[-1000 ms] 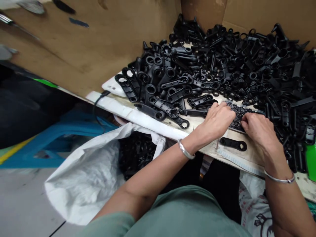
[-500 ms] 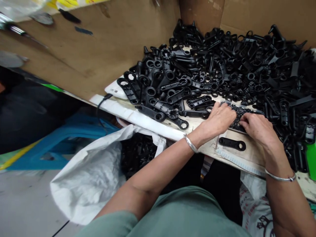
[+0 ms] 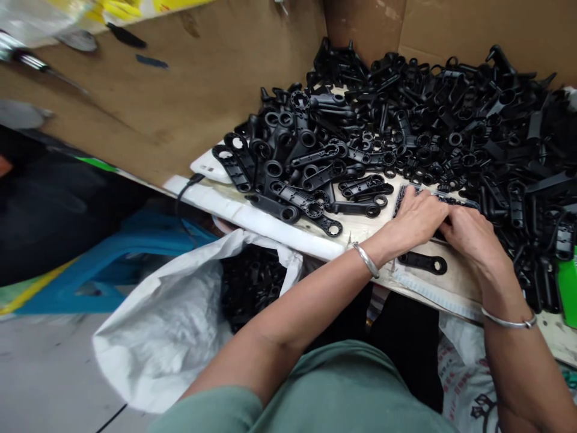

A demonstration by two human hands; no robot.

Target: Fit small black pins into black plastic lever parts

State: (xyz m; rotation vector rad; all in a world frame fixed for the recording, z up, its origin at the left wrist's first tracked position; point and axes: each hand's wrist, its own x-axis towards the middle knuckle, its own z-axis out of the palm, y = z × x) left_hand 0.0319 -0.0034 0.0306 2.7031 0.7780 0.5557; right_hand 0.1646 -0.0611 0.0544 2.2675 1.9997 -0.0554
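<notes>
Tray (image 3: 396, 209) of small dark pieces (image 3: 401, 196) lies on the workbench (image 3: 367, 227), under your hands. Left hand (image 3: 417, 218) and right hand (image 3: 475, 233) meet above it, fingers partly curled; grip contents cannot be determined. One black ring-ended arm (image 3: 421, 261) lies nearer you.

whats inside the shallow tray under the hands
Tiny dark pieces show at the left end and back edge of the tray. The left hand and right hand cover its middle, so what lies there cannot be seen.
</notes>
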